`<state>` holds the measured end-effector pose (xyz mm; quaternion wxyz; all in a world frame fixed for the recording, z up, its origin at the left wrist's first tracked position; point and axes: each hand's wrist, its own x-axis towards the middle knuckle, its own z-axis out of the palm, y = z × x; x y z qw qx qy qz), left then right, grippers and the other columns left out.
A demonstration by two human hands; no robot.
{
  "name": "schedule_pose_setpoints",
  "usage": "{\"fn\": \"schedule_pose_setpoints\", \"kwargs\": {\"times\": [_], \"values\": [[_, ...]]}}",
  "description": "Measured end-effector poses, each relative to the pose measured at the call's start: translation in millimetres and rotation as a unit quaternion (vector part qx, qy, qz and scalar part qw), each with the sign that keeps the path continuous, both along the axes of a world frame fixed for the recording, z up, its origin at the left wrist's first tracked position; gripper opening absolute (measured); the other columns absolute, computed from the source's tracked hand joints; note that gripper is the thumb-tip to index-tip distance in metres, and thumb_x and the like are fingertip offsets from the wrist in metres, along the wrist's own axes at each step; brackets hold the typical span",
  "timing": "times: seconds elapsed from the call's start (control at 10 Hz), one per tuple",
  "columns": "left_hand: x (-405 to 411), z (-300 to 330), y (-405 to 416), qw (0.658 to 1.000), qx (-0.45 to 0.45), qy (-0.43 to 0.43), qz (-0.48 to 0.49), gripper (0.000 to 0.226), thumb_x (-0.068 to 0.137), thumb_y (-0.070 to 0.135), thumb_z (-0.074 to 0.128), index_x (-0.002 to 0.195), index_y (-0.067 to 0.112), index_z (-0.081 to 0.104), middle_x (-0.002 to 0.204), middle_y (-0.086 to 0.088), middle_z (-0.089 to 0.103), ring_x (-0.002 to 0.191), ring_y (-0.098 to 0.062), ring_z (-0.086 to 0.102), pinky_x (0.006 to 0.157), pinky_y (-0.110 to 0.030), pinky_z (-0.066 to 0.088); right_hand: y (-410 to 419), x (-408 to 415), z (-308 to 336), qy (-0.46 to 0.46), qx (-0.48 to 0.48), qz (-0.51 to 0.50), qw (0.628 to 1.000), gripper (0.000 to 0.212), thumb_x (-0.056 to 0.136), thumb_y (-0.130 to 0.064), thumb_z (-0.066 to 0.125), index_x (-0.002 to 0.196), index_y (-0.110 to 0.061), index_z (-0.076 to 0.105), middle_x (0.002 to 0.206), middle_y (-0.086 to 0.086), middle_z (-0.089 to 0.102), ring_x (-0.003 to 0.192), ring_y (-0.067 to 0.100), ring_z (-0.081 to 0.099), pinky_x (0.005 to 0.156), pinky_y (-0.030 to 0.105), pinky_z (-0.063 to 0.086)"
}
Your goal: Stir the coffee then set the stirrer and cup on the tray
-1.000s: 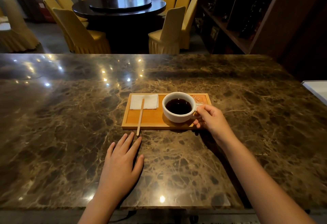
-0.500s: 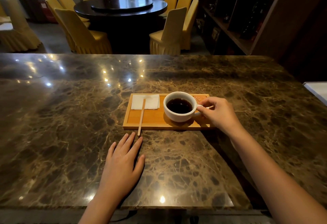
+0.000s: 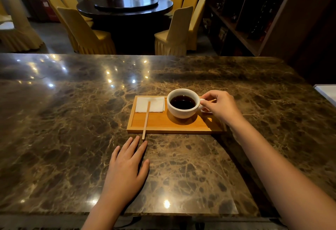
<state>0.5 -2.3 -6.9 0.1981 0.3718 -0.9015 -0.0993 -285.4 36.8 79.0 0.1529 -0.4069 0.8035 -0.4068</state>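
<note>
Cup (image 3: 182,103) of coffee sits on my tray (image 3: 174,127), right hand (image 3: 221,107) pinching its handle. Stirrer (image 3: 146,120) rests there too, overhanging. Left hand (image 3: 125,169) lies flat, empty. I judge little remains.

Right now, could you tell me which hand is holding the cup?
The right hand pinches the white cup's handle; the left hand lies flat on the marble.

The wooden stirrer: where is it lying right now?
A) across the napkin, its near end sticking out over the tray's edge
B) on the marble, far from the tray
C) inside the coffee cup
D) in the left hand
A: the stirrer lies across the napkin, its near end past the tray rim.
</note>
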Motion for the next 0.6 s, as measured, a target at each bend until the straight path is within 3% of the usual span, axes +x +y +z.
{"fn": "schedule_pose_setpoints", "kwargs": {"times": [0.1, 0.3, 0.5, 0.6], "values": [[0.3, 0.9, 0.5, 1.000, 0.001, -0.003, 0.001, 0.053, 0.086, 0.045, 0.030, 0.133, 0.022, 0.041, 0.141, -0.004, 0.036, 0.131, -0.016, 0.020, 0.105, -0.045, 0.014, -6.0, -0.8, 0.4, -0.003, -0.010, 0.003, 1.000, 0.008, 0.086, -0.015, 0.063, 0.093, -0.013, 0.067, 0.092, 0.005, 0.066, 0.078, 0.011, 0.064, 0.059, 0.021, 0.054], [0.0, 1.0, 1.2, 1.000, 0.002, -0.002, 0.000, 0.053, 0.086, 0.044, 0.031, 0.132, 0.020, 0.043, 0.140, -0.006, 0.038, 0.130, -0.016, 0.022, 0.104, -0.047, 0.017, -12.9, -5.5, -0.2, 0.033, 0.007, 0.002, 0.999, 0.010, 0.087, -0.018, 0.063, 0.095, -0.014, 0.067, 0.092, 0.002, 0.065, 0.071, 0.004, 0.057, 0.055, 0.016, 0.042], [0.6, 2.9, 1.2, 1.000, 0.004, 0.004, 0.000, 0.053, 0.086, 0.044, 0.031, 0.132, 0.020, 0.043, 0.140, -0.006, 0.038, 0.130, -0.016, 0.021, 0.104, -0.047, 0.016, -12.8, -6.5, -2.8, 0.037, 0.004, 0.009, 0.999, 0.014, 0.087, -0.019, 0.063, 0.099, -0.016, 0.066, 0.099, 0.004, 0.066, 0.076, 0.006, 0.060, 0.059, 0.018, 0.048], [1.2, 0.8, 1.5, 1.000, 0.014, 0.000, -0.002, 0.053, 0.086, 0.044, 0.031, 0.132, 0.021, 0.042, 0.140, -0.006, 0.038, 0.130, -0.016, 0.021, 0.105, -0.047, 0.016, -10.3, -7.2, -4.2, 0.038, 0.001, 0.002, 0.999, 0.023, 0.087, -0.022, 0.063, 0.109, -0.017, 0.062, 0.107, 0.005, 0.066, 0.087, 0.016, 0.064, 0.069, 0.029, 0.056]]}}
